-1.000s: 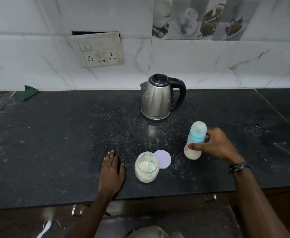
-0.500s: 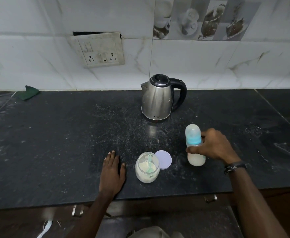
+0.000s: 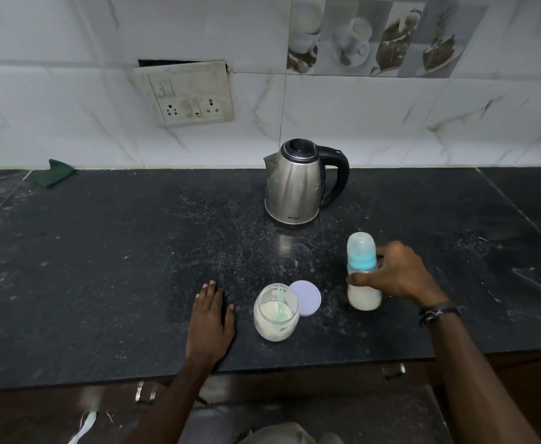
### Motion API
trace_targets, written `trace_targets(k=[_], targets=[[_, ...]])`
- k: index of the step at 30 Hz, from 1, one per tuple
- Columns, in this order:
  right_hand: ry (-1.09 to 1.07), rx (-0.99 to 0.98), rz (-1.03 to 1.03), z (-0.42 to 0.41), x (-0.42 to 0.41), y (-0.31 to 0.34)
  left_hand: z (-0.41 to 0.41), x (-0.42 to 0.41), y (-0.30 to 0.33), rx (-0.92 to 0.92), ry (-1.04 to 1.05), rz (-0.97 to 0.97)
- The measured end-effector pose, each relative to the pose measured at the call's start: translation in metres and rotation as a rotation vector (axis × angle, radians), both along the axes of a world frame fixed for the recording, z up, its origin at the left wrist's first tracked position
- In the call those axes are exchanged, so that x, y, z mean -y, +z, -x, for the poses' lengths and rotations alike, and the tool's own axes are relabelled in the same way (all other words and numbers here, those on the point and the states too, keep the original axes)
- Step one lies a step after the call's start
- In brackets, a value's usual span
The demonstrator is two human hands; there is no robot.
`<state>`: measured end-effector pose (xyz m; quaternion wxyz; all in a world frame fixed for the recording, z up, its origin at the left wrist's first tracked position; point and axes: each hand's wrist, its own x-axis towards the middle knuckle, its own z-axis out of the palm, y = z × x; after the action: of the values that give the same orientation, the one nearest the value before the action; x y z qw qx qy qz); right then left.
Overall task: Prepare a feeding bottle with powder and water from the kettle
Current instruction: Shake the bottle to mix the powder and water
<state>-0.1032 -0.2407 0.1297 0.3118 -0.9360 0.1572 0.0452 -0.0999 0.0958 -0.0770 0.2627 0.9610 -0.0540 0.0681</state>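
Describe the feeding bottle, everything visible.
The feeding bottle stands upright on the black counter, right of the open powder jar. It looks like clear plastic, with a teal collar and a frosted dome cap on. Milky white liquid fills its lower part. The right hand grips its middle.

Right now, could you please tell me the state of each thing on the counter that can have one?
Feeding bottle: upright, capped, milky liquid inside, gripped by right hand.
Powder jar: open, scoop inside.
Jar lid: off, lying beside the jar.
Kettle: upright, lid shut.
Left hand: flat on counter, empty.
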Motion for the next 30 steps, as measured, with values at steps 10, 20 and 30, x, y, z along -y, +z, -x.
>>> trace_targets(k=[10, 20, 30], targets=[[-0.069, 0.109, -0.154, 0.000, 0.004, 0.001, -0.001, 0.000, 0.001, 0.006, -0.006, -0.012], [-0.052, 0.139, -0.316, -0.003, -0.001, 0.005, -0.001, 0.000, 0.000, -0.004, -0.007, -0.012], [-0.154, 0.169, -0.496, -0.004, 0.002, 0.010, -0.001, 0.000, 0.001, 0.005, -0.006, -0.009]])
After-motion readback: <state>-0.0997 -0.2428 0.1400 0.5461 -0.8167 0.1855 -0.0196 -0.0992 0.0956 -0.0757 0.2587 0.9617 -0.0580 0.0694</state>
